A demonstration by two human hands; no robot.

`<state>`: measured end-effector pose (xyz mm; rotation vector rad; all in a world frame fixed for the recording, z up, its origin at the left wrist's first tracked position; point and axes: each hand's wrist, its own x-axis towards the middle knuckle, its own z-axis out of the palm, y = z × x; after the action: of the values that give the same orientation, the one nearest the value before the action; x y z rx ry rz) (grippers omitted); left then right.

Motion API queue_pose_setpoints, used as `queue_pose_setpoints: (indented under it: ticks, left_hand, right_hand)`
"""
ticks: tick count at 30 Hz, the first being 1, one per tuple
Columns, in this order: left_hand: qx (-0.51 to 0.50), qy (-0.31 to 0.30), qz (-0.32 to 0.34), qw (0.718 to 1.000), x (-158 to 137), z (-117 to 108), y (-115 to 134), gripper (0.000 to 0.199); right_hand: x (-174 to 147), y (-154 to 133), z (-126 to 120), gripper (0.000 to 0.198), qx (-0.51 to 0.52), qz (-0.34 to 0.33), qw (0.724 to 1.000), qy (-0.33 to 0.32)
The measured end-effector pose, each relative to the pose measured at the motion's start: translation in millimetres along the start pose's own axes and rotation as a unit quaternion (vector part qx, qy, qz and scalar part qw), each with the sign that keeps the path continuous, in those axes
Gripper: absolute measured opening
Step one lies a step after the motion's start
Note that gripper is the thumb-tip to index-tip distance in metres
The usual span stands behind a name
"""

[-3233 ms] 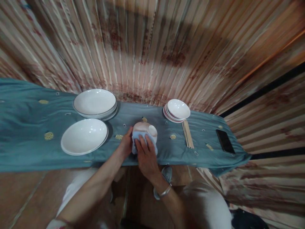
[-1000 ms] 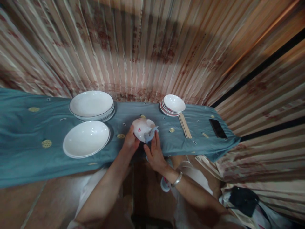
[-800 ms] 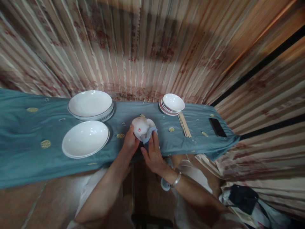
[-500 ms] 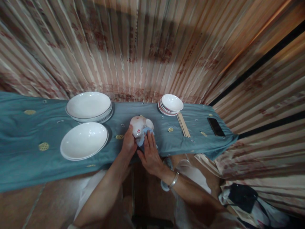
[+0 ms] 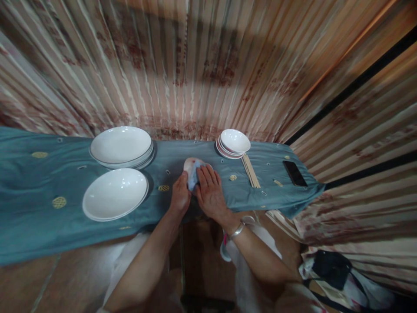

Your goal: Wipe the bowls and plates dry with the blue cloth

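Note:
A small white bowl [image 5: 188, 164] with reddish marking is held above the table's front half, mostly covered by my hands. My left hand [image 5: 180, 194] grips its left side, with the thumb along the edge. Over the bowl's right side, my right hand [image 5: 211, 190] presses a light blue cloth [image 5: 193, 178], its fingers laid close together across it. Part of the cloth shows between both hands; the rest is under the right fingers. A silver bracelet circles my right wrist.
Left on the blue-green tablecloth [image 5: 166, 152] are a stack of large white plates [image 5: 120, 145] and nearer white bowls [image 5: 114, 194]. To the right stand stacked small bowls [image 5: 235, 141], chopsticks [image 5: 250, 171] and a black phone [image 5: 295, 173]. A patterned curtain [image 5: 208, 78] hangs behind.
My right hand has moved up and slightly right over the bowl with the cloth, covering more of it. The bowl has turned and shifted slightly right in my left hand.

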<state>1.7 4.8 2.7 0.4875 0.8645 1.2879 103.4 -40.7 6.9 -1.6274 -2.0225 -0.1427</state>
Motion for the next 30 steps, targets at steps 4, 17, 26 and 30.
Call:
queue_pose_setpoints:
  ticks: [4, 17, 26, 30]
  left_hand:
    - [-0.002, -0.014, 0.006, 1.000, 0, 0, -2, 0.021]
    - [-0.006, -0.020, 0.008, 1.000, 3, 1, -7, 0.046]
    - [-0.040, -0.020, 0.014, 0.999, 4, 6, -7, 0.048]
    - [-0.047, -0.018, 0.020, 0.999, 3, 7, -4, 0.040]
  right_hand:
    - [16, 8, 0, 0.048, 0.020, 0.016, 1.000, 0.012]
    - [36, 33, 20, 0.039, 0.162, 0.102, 0.977, 0.090]
    - [25, 53, 32, 0.049, 0.281, 0.198, 0.935, 0.081]
    - [16, 58, 32, 0.052, 0.284, 0.217, 0.933, 0.046]
